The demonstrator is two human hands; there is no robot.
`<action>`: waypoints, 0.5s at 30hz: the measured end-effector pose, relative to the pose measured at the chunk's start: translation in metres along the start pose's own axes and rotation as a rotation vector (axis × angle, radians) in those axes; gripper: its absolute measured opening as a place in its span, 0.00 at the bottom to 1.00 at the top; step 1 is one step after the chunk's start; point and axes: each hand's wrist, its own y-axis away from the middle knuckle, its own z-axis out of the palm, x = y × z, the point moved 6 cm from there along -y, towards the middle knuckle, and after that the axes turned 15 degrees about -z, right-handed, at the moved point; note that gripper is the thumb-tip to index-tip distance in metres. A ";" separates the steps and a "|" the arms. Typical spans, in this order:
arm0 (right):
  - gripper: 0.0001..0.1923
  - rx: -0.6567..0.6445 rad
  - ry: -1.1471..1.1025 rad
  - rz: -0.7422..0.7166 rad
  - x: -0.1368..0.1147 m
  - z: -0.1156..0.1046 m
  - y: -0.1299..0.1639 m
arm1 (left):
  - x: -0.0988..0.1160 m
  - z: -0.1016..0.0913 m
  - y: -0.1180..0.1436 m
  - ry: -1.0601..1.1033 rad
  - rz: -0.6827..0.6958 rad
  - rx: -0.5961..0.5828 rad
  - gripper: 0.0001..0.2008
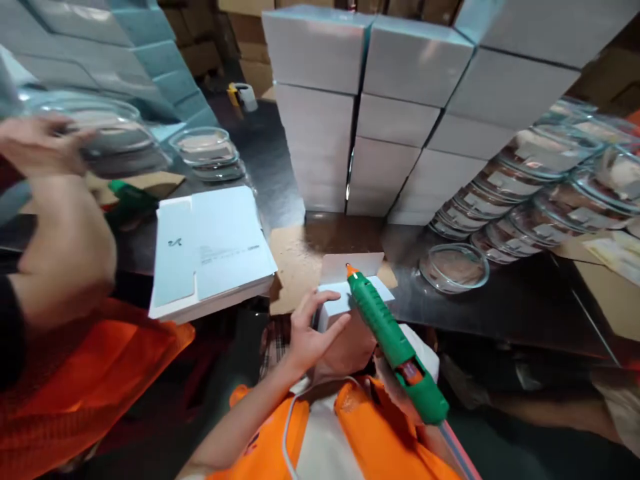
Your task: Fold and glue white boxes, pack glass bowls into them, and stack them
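Head view: your left hand [313,333] lies flat, fingers spread, on the side of a small white box [345,300] at the table edge [500,313]; box flap up; your right hand [395,387] mostly hidden, wrapped round a green glue gun [395,343], orange nozzle at the flap; flat carton stack [210,250] to the left; white box wall [390,113] behind; glass dishes [540,180] right; a co-worker's hand [35,143] far left by a dish.
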 end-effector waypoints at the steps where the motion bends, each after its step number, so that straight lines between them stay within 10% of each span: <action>1: 0.04 -0.028 0.062 -0.089 -0.007 0.004 -0.007 | 0.001 0.000 0.000 0.017 0.008 0.002 0.12; 8: 0.07 -0.056 0.235 -0.326 -0.018 0.022 -0.027 | 0.004 -0.001 0.006 -0.001 0.061 0.009 0.13; 15: 0.08 0.100 0.148 -0.071 0.033 -0.001 -0.001 | -0.006 -0.007 0.008 -0.067 0.031 0.019 0.13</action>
